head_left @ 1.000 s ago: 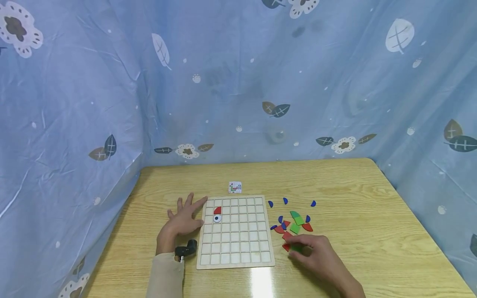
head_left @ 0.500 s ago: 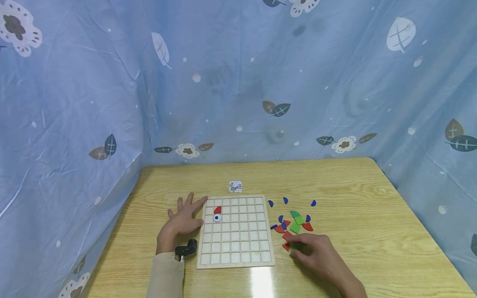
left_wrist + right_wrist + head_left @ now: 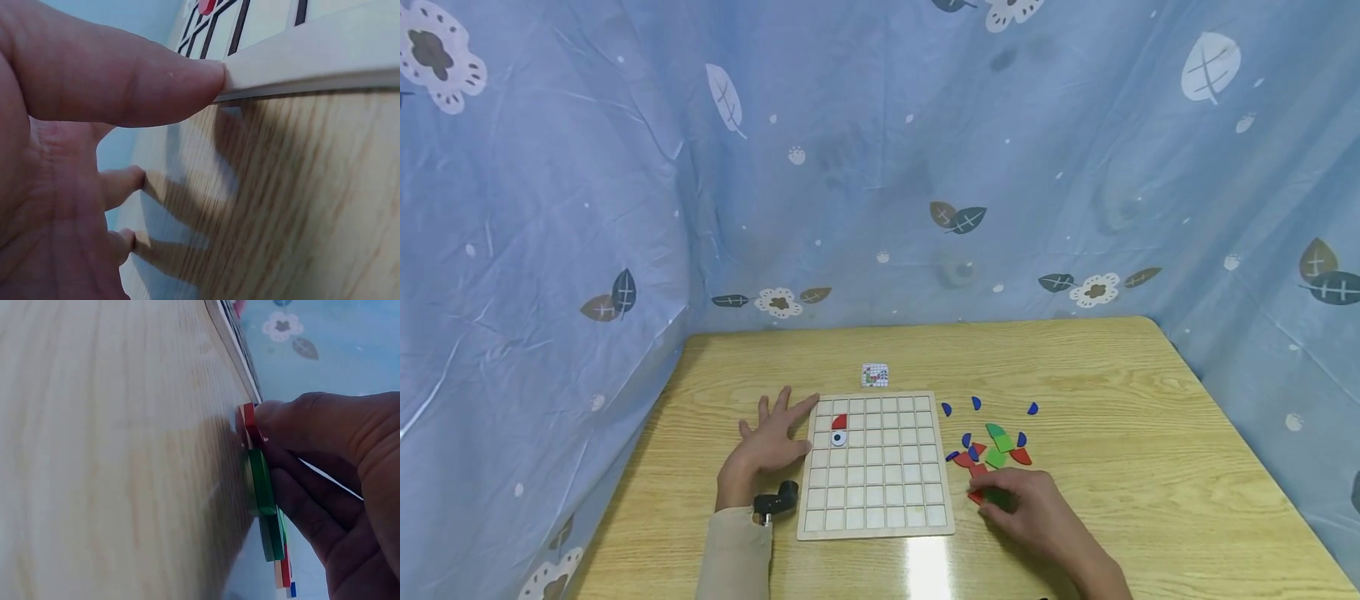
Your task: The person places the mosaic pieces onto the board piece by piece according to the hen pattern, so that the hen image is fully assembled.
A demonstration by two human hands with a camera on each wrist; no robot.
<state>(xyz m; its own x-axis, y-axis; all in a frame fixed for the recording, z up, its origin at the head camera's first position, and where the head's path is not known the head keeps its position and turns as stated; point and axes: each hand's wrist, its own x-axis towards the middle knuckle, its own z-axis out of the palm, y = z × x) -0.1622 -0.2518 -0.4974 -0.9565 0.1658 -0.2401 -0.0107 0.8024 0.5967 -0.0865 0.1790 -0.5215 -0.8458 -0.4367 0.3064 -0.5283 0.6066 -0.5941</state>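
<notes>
A wooden grid board [image 3: 877, 533] lies on the table, with a red quarter-round piece [image 3: 840, 422] and a white eye disc [image 3: 838, 438] in its upper left cells. My left hand [image 3: 772, 442] is spread along the board's left side; its thumb [image 3: 181, 87] touches the edge in the left wrist view. Right of the board, my right hand [image 3: 1026, 504] pinches a flat red piece [image 3: 251, 423] between thumb and forefinger, low over the table. The forefinger's tip is mostly hidden in the right wrist view. Green pieces [image 3: 261, 484] lie just beside and beneath those fingers.
Several blue half-round pieces [image 3: 976, 403] are scattered right of the board. Close to my right hand lie a light green square [image 3: 996, 457] and a red piece [image 3: 1021, 457]. A small printed pattern card [image 3: 875, 375] lies behind the board. A patterned blue curtain [image 3: 880, 167] surrounds the table.
The right hand's fingertips have shifted very slightly at the red piece. The left hand and the pieces on the board stay as they were.
</notes>
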